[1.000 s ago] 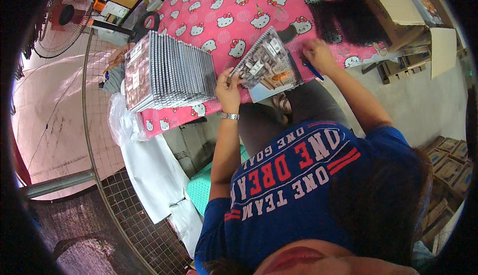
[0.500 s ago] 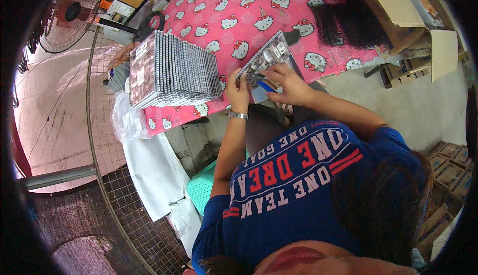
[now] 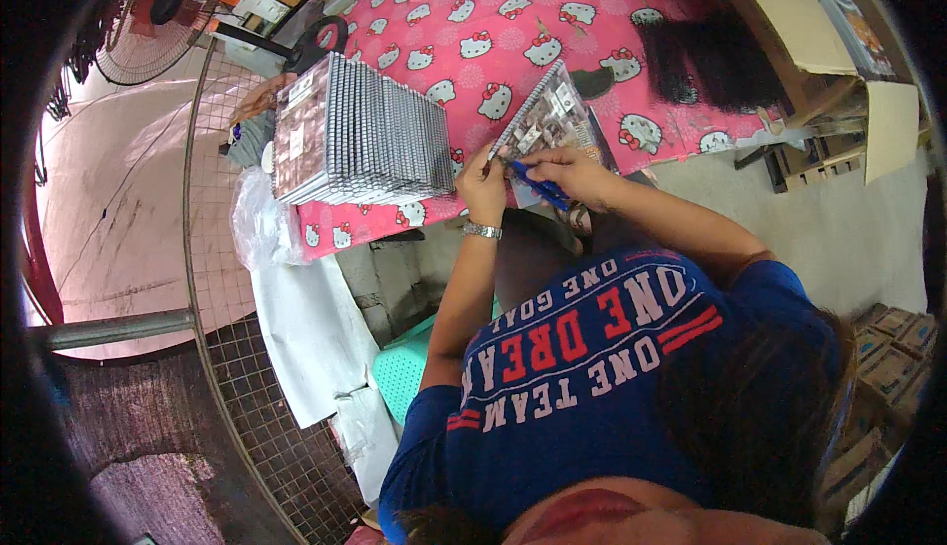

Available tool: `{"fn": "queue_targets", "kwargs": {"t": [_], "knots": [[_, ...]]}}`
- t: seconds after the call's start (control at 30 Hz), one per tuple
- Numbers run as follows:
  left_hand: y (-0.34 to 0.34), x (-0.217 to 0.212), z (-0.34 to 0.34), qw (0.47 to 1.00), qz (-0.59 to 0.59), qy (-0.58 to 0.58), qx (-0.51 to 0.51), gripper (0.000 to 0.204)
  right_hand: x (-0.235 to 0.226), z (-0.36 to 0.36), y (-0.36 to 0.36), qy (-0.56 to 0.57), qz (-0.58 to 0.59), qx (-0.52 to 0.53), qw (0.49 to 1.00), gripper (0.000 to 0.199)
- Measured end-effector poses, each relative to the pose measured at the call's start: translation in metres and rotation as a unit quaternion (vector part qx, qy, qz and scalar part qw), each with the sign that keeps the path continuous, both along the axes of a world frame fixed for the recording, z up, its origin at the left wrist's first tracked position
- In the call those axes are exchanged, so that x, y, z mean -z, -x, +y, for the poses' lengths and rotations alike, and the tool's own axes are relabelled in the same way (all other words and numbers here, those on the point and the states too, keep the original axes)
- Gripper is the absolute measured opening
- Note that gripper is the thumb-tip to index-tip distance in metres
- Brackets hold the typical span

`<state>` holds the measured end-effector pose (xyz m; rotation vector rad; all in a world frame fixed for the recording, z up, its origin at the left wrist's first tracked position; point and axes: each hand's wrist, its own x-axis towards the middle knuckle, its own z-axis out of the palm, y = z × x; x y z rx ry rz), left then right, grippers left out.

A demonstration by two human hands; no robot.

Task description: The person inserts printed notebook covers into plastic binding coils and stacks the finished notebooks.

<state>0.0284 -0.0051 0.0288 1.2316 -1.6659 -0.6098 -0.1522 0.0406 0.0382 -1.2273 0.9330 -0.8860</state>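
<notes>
Your left hand pinches the bound edge of a spiral notebook at the pink-covered bench's near side; your right hand grips a blue-handled tool by its lower corner. A tall notebook stack crowds the left, black strands and an open cardboard box the right.

The notebook stack stands on the table. Right of the stack is a single notebook, the left hand between them; farther right, a carton. Behind and left of the stack: a fan. Front-left: a plastic bag.
</notes>
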Motion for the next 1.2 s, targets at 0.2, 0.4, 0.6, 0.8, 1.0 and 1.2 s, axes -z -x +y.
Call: {"fn": "queue_targets", "kwargs": {"t": [0.2, 0.4, 0.6, 0.8, 1.0, 1.2], "knots": [[-0.012, -0.122, -0.026, 0.995, 0.068, 0.052, -0.049, 0.010, 0.001, 0.002, 0.042, 0.117, -0.004, 0.087, 0.989, 0.050], [-0.123, -0.268, -0.064, 0.946, 0.077, 0.235, -0.210, 0.024, 0.066, 0.014, 0.141, 0.227, 0.453, 0.208, 0.836, 0.045], [-0.166, -0.379, -0.086, 0.933, -0.156, 0.249, -0.207, 0.020, 0.078, -0.009, 0.169, 0.226, 0.427, 0.244, 0.841, 0.035], [-0.158, -0.347, -0.176, 0.942, -0.298, 0.147, -0.041, 0.030, 0.067, -0.059, 0.178, 0.277, 0.458, 0.325, 0.780, 0.033], [-0.163, -0.252, -0.167, 0.927, -0.359, -0.073, 0.075, 0.044, 0.059, -0.074, 0.211, 0.065, 0.636, 0.385, 0.665, 0.040], [-0.199, -0.235, -0.147, 0.913, -0.389, -0.121, 0.029, 0.044, 0.091, -0.072, 0.238, -0.012, 0.659, 0.368, 0.656, 0.043]]}}
